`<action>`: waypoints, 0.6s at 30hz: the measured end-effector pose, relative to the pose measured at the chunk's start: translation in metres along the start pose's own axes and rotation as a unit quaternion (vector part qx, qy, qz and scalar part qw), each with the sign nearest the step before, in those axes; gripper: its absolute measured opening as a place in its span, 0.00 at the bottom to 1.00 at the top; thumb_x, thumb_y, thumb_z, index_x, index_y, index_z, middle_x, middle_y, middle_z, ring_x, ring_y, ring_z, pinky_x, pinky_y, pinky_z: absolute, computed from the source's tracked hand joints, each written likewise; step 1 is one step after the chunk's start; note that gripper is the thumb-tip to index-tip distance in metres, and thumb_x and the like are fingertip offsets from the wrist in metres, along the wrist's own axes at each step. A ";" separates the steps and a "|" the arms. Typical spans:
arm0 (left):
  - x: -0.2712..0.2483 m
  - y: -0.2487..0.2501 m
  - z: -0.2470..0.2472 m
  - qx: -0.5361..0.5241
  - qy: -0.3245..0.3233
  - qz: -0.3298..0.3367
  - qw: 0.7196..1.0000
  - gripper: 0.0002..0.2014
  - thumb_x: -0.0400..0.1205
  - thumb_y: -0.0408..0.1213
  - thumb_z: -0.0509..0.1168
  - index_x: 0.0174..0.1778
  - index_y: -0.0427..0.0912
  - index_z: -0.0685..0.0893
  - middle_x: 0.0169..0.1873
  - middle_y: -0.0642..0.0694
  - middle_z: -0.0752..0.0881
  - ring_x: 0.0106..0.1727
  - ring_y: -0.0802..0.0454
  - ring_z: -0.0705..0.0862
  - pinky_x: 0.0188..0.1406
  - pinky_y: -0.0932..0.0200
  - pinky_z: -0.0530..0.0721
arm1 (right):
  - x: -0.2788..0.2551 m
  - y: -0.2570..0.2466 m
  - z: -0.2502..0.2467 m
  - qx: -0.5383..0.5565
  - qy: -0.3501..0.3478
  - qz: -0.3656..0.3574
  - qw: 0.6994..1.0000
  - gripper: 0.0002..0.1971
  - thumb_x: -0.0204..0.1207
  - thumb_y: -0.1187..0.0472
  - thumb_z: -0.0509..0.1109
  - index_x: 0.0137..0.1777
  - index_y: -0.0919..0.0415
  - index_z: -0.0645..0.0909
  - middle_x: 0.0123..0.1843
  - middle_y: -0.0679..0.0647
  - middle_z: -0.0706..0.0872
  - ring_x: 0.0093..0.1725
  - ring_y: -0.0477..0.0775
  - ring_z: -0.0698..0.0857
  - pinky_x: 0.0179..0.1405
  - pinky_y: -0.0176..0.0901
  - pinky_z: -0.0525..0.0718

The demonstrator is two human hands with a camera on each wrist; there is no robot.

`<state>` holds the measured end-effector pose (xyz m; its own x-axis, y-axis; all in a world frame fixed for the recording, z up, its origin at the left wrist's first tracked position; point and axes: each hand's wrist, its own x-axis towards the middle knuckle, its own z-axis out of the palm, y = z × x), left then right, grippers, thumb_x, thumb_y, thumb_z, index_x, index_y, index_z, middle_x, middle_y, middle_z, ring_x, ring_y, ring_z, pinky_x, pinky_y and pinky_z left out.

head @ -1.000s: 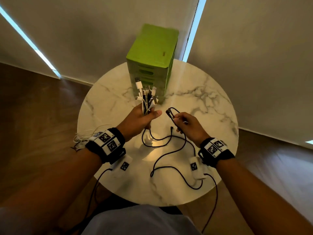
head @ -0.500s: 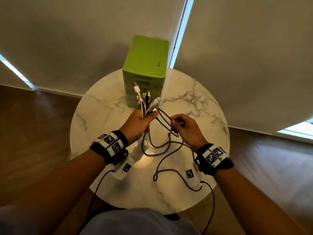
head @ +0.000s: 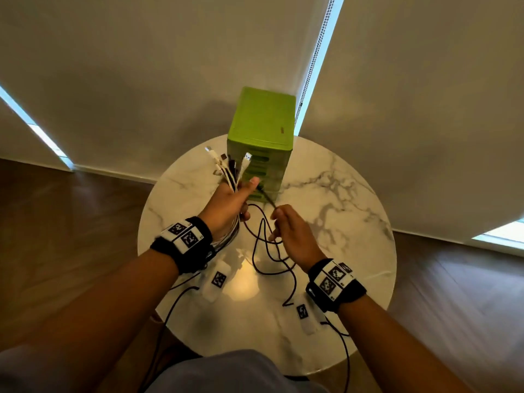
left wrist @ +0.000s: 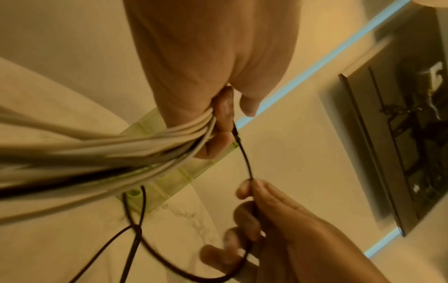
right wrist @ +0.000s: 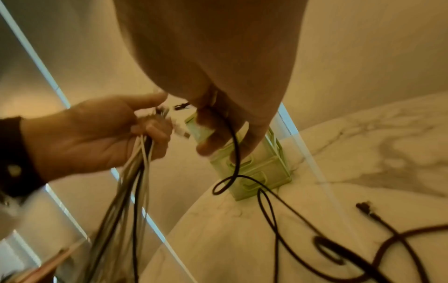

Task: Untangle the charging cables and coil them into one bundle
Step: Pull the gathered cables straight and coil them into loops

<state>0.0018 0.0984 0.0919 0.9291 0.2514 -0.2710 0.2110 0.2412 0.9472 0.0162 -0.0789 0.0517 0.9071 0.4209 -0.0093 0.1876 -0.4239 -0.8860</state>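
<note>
My left hand (head: 231, 201) grips a bundle of white and black charging cables (head: 232, 172), plug ends fanned upward in front of the green box. In the left wrist view the cable bundle (left wrist: 135, 149) streams out of the left hand's (left wrist: 218, 122) fist. A thin black cable (head: 266, 197) runs taut from the left thumb to my right hand (head: 286, 228), which pinches it between thumb and forefinger. In the left wrist view the black cable (left wrist: 246, 160) enters the right hand (left wrist: 254, 208). Its slack (head: 269, 259) loops down onto the marble table; the same black cable (right wrist: 236, 151) hangs from the right fingers.
A green plastic drawer box (head: 262, 137) stands at the back of the round marble table (head: 354, 222). Two white tagged blocks (head: 217, 280) (head: 306, 316) lie near the front edge, with dark leads trailing off it. Pale blinds hang behind; wooden floor surrounds the table.
Both hands have risen off the table. The black loop the right hand held has been drawn out into a taut line running to the left thumb.
</note>
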 end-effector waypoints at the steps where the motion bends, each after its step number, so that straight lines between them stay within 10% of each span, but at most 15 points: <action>1: 0.000 0.002 0.000 -0.023 0.008 -0.017 1.000 0.13 0.85 0.50 0.69 0.57 0.45 0.81 0.24 0.58 0.70 0.23 0.57 0.64 0.25 0.60 0.70 | 0.000 -0.001 -0.001 0.030 0.040 0.006 0.999 0.14 0.91 0.48 0.53 0.51 0.55 0.76 0.33 0.44 0.80 0.31 0.52 0.84 0.40 0.58 0.86; 8: -0.011 -0.015 0.013 -0.056 -0.060 -0.049 0.995 0.24 0.73 0.68 0.72 0.55 0.57 0.83 0.26 0.55 0.63 0.26 0.57 0.60 0.28 0.56 0.60 | 0.001 -0.041 -0.008 -0.026 0.084 -0.080 0.993 0.13 0.92 0.52 0.54 0.55 0.57 0.77 0.39 0.47 0.82 0.37 0.43 0.79 0.41 0.44 0.78; 13: -0.021 -0.016 0.022 -0.001 -0.066 -0.001 0.998 0.17 0.84 0.62 0.62 0.56 0.53 0.83 0.25 0.58 0.75 0.26 0.58 0.68 0.26 0.58 0.63 | -0.004 -0.043 0.002 -0.076 0.026 -0.085 0.993 0.15 0.92 0.53 0.55 0.53 0.59 0.80 0.48 0.54 0.89 0.46 0.52 0.86 0.47 0.49 0.82; 18: -0.018 -0.021 0.010 0.043 -0.048 0.033 0.997 0.17 0.88 0.59 0.55 0.51 0.51 0.80 0.27 0.57 0.79 0.29 0.56 0.77 0.29 0.57 0.75 | -0.013 -0.045 0.005 -0.083 -0.071 -0.079 0.991 0.16 0.92 0.53 0.53 0.48 0.53 0.79 0.39 0.42 0.84 0.37 0.34 0.82 0.42 0.29 0.75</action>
<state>-0.0165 0.0790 0.0793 0.9656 0.1728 -0.1945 0.1703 0.1453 0.9746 -0.0058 -0.0611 0.0898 0.8008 0.5970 0.0481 0.3938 -0.4644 -0.7933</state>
